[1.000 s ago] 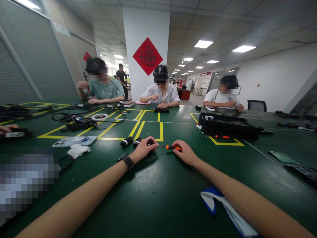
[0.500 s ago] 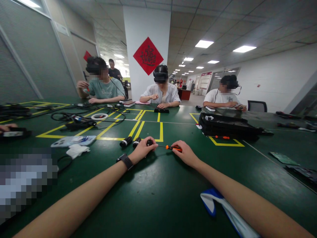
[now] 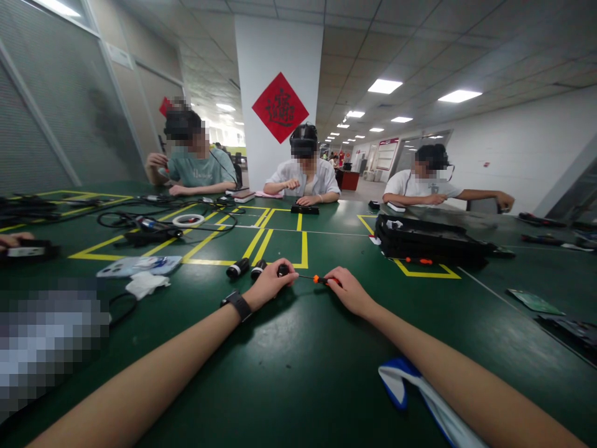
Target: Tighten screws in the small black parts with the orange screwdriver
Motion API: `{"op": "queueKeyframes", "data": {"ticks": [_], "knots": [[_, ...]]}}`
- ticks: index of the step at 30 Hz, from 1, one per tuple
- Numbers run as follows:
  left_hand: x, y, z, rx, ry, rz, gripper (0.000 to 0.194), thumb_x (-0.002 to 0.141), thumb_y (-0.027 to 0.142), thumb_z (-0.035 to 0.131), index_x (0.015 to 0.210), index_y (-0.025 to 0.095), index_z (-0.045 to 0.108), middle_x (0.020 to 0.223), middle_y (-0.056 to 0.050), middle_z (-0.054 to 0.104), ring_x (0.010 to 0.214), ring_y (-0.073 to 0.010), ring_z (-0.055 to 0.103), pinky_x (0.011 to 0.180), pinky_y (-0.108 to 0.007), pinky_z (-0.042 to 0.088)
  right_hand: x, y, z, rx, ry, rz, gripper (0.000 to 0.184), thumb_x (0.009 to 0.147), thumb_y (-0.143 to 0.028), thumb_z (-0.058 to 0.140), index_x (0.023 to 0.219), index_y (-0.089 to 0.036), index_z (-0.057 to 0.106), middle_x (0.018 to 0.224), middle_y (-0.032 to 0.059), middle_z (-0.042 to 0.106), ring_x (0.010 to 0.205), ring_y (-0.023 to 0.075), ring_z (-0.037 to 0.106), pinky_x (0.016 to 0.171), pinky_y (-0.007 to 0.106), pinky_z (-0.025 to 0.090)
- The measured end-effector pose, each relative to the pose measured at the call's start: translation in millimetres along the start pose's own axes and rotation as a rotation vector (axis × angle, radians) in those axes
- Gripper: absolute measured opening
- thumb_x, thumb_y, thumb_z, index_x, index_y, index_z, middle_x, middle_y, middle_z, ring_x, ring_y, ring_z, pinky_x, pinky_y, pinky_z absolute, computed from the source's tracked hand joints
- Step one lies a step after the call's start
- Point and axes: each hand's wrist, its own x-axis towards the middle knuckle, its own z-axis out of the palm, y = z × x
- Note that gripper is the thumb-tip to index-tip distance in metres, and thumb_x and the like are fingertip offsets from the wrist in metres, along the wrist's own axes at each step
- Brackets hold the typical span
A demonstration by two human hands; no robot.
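My left hand (image 3: 268,283), with a dark watch (image 3: 239,305) on its wrist, is closed around a small black cylindrical part (image 3: 282,270). Fingers cover most of that part. In my right hand (image 3: 349,292) is a screwdriver (image 3: 321,280) with an orange and black handle. Its thin shaft points left and reaches the fingertips of my left hand; whether the tip touches the part I cannot tell. Two similar black cylinders with white bands, one farther left (image 3: 237,268) and one right beside my left hand (image 3: 258,269), lie on the green table (image 3: 280,386).
Black trays (image 3: 429,239) are stacked at right, with an orange screwdriver (image 3: 418,261) before them. At left lie a phone (image 3: 116,267), crumpled tissue (image 3: 147,284) and cables (image 3: 116,221). A blue-edged cloth (image 3: 429,392) lies by my right forearm. Several people sit around the table.
My hands stay almost in place, the screwdriver handle shifting very slightly right. The person at the far right has stretched an arm out to the right. Someone standing at the back left is gone from view.
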Motion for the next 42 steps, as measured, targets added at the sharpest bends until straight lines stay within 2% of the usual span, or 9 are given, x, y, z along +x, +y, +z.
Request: {"op": "queueKeyframes", "data": {"ticks": [4,8,12,16,20,26,30,35,42], "knots": [[0,2,-0.8,-0.01,0.002,-0.01,0.022,0.072,0.037,0.055,0.079,0.017,0.052,0.062,0.002,0.053,0.051,-0.0083,0.045,0.044,-0.019,0.035,-2,-4,-3,0.015,0.014,-0.014,0.014,0.079,-0.02,0.05,0.091,-0.017,0.056,0.09,0.0047,0.054,0.086,0.0165,0.048,0.079,0.032,0.039],[0,-1,0.1,-0.026,-0.004,0.012,0.021,0.072,0.037,0.055,0.078,0.017,0.052,0.062,0.003,0.053,0.051,-0.0078,0.045,0.044,-0.018,0.034,-2,-3,-2,0.049,0.027,-0.021,0.021,0.072,-0.019,0.058,0.093,-0.017,0.054,0.092,0.0042,0.054,0.087,0.0163,0.049,0.079,0.032,0.04],[0,-2,0.7,-0.02,-0.001,0.011,0.022,0.072,0.038,0.054,0.079,0.017,0.052,0.062,0.003,0.053,0.05,-0.0078,0.045,0.045,-0.019,0.035,0,1,2,0.08,0.048,0.03,0.021,0.078,-0.02,0.051,0.099,-0.017,0.054,0.095,0.0052,0.054,0.09,0.0157,0.049,0.083,0.032,0.039],[0,-2,-0.2,-0.01,0.003,0.024,0.021,0.072,0.037,0.055,0.078,0.017,0.051,0.063,0.003,0.053,0.054,-0.0086,0.047,0.05,-0.02,0.038,1,1,2,0.029,0.021,0.025,0.018,0.083,-0.018,0.041,0.084,-0.017,0.059,0.088,0.0048,0.055,0.087,0.0157,0.048,0.081,0.032,0.038],[0,-1,-0.6,-0.007,0.003,0.024,0.022,0.072,0.037,0.055,0.078,0.017,0.052,0.062,0.003,0.053,0.054,-0.009,0.047,0.05,-0.02,0.038,0,-2,-2,0.021,0.023,-0.012,0.013,0.077,-0.016,0.049,0.087,-0.017,0.057,0.088,0.0043,0.054,0.084,0.016,0.048,0.078,0.031,0.039],[0,0,0.6,-0.012,0.006,0.007,0.022,0.072,0.038,0.055,0.079,0.017,0.052,0.062,0.003,0.053,0.049,-0.0077,0.044,0.044,-0.019,0.034,-2,-5,-4,0.034,0.041,-0.024,0.02,0.07,-0.018,0.059,0.09,-0.017,0.054,0.089,0.0035,0.054,0.084,0.0165,0.049,0.077,0.031,0.039],[0,-1,0.8,-0.006,0.006,0.001,0.022,0.072,0.037,0.054,0.079,0.017,0.052,0.062,0.003,0.053,0.051,-0.0083,0.045,0.046,-0.02,0.036,-1,-1,0,0.062,0.064,0.024,0.027,0.075,-0.023,0.055,0.102,-0.018,0.054,0.093,0.0045,0.055,0.087,0.0165,0.05,0.08,0.033,0.039],[1,-3,-0.2,-0.005,-0.006,0.037,0.022,0.072,0.038,0.054,0.079,0.017,0.052,0.063,0.003,0.054,0.057,-0.0099,0.049,0.054,-0.022,0.039,1,5,2,0.028,0.036,0.036,0.02,0.084,-0.021,0.041,0.085,-0.017,0.062,0.088,0.0053,0.057,0.086,0.0161,0.049,0.081,0.033,0.038],[0,0,0.3,0.007,0.004,0.034,0.021,0.073,0.037,0.053,0.078,0.017,0.052,0.062,0.002,0.054,0.058,-0.0105,0.049,0.057,-0.023,0.04,-2,-2,-3,0.041,0.062,-0.002,0.014,0.074,-0.017,0.053,0.087,-0.017,0.057,0.088,0.0036,0.055,0.084,0.0163,0.049,0.077,0.031,0.039]]}}
